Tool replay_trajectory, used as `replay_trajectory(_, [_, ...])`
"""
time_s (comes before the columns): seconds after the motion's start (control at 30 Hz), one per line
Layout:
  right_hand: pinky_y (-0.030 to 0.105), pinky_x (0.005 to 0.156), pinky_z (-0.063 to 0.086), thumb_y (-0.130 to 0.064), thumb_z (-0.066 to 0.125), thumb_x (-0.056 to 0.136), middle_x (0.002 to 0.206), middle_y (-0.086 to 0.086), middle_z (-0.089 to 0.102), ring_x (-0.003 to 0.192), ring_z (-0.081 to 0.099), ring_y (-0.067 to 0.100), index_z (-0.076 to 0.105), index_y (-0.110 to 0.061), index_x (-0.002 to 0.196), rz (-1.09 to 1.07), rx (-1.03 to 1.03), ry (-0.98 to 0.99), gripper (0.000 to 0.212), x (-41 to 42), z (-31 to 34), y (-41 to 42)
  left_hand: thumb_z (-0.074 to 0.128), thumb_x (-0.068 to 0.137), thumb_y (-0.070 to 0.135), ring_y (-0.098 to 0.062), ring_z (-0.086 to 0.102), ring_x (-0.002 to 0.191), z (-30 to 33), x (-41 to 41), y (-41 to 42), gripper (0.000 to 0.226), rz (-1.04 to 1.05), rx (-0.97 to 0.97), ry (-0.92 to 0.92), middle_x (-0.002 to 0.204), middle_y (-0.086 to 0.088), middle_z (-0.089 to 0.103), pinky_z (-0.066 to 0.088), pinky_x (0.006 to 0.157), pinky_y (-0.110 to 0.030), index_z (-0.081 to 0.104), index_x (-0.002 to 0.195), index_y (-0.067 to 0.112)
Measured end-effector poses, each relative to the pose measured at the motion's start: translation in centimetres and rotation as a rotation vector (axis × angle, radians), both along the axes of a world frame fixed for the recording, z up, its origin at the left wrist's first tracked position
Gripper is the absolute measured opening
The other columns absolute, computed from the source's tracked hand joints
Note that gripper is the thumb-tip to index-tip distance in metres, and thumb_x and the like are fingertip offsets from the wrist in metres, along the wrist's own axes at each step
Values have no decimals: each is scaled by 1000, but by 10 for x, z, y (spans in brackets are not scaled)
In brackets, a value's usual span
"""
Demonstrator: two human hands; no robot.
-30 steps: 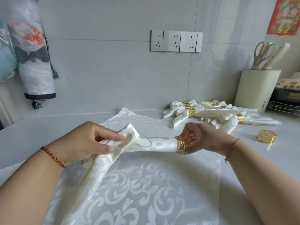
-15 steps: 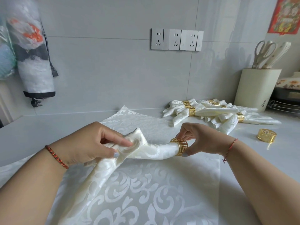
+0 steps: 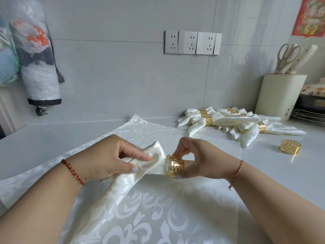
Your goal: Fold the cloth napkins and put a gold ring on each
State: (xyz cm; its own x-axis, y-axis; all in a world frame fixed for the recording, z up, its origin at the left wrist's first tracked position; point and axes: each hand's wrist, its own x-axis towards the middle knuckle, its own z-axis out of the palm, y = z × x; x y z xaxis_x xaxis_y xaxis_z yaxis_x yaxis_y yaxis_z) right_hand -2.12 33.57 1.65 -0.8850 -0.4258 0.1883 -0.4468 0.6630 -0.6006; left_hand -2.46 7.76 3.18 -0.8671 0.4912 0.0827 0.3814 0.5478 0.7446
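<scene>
A cream damask napkin [image 3: 121, 187], folded into a long strip, lies bent at the middle over a flat napkin [image 3: 158, 217]. My left hand [image 3: 109, 157] pinches the strip at its bend between thumb and fingers. My right hand [image 3: 198, 159] pinches a gold cut-out ring [image 3: 174, 166] that sits around the strip, close beside my left fingers. A pile of ringed napkins [image 3: 228, 122] lies at the back right. One loose gold ring [image 3: 290, 147] stands on the counter to the right.
A cream utensil holder [image 3: 279, 95] with scissors stands at the back right beside a wire rack [image 3: 309, 115]. Wall sockets [image 3: 192, 43] sit on the tiled wall. A printed bag [image 3: 37, 55] hangs at the left. The white counter [image 3: 44, 138] stretches left.
My right hand has slid the gold ring leftward along the strip, from its end to near the bend. My left hand has kept its grip and dropped slightly.
</scene>
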Motion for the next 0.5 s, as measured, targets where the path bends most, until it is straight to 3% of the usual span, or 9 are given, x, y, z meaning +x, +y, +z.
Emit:
replay_trajectory(0.07, [27, 82, 53, -25, 87, 63, 92, -9, 70, 88, 66, 2, 60, -15, 91, -10, -32, 29, 40, 1, -4, -9, 75, 74, 3, -5, 68, 101, -1, 0, 2, 45, -7, -13, -8, 105, 17, 73, 52, 94, -28, 76, 92, 44])
replay_trajectory(0.13, [39, 81, 55, -28, 87, 62, 89, -5, 71, 85, 68, 11, 59, -16, 89, -41, -72, 43, 40, -1, -8, -12, 73, 68, 14, -12, 68, 103, -2, 1, 3, 43, -12, -10, 0, 106, 14, 73, 50, 96, -37, 74, 93, 48])
replay_trajectory(0.2, [44, 80, 54, -28, 86, 62, 87, -4, 72, 83, 68, 17, 59, -17, 87, -68, -118, 46, 39, -3, -10, -9, 75, 71, 8, -10, 67, 105, -3, 0, 4, 48, -31, 12, 12, 109, 20, 71, 50, 94, -32, 73, 95, 49])
replay_trajectory(0.33, [37, 82, 55, -23, 87, 64, 87, -6, 73, 81, 69, 8, 60, -15, 87, -48, -168, 65, 37, -3, -9, -8, 70, 77, -8, 4, 62, 109, -6, -1, 8, 58, -84, -12, -5, 116, 34, 63, 48, 96, -19, 73, 99, 45])
replay_trajectory(0.5, [33, 83, 55, -22, 88, 65, 89, -7, 73, 84, 69, 6, 63, -16, 90, 9, -189, 103, 36, 2, -7, -8, 70, 71, 9, 4, 59, 114, -3, 0, 7, 51, -155, -96, -52, 121, 33, 60, 43, 108, -33, 70, 102, 49])
